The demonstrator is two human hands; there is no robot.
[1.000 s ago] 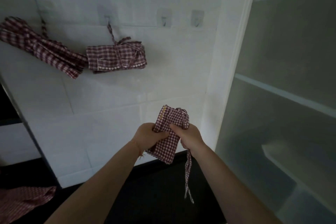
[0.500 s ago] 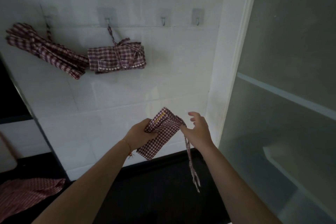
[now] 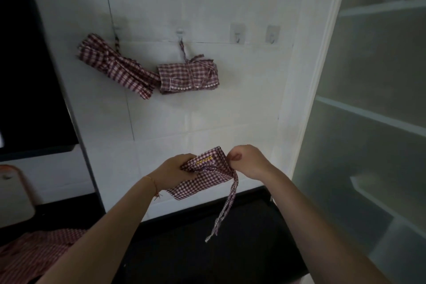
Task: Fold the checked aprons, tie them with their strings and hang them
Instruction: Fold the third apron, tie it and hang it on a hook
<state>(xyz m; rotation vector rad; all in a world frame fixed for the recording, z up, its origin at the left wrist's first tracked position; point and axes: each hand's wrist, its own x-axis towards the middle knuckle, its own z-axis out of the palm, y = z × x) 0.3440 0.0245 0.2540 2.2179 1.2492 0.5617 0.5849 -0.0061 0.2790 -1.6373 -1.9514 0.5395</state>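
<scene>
Red-and-white checked cloth fills both hands: the folded apron (image 3: 202,176) is held in the air at about 6 o'clock of the view, in front of the white tiled wall (image 3: 207,110) and above the black counter (image 3: 207,249). The left hand (image 3: 176,172) is closed around the left edge of the bundle, and the right hand (image 3: 247,160) pinches its right corner with curled fingers, where the strings (image 3: 227,207) fall down loose toward 6 o'clock. At about 11 o'clock two tied aprons are on the wall: the left hanging apron (image 3: 115,68) is tilted, and the middle hanging apron (image 3: 187,77) hangs level from a hook (image 3: 179,32). Two free hooks (image 3: 237,36) stand to the right, near 12 o'clock. Another checked apron (image 3: 34,253) lies on the counter at 8 o'clock.
</scene>
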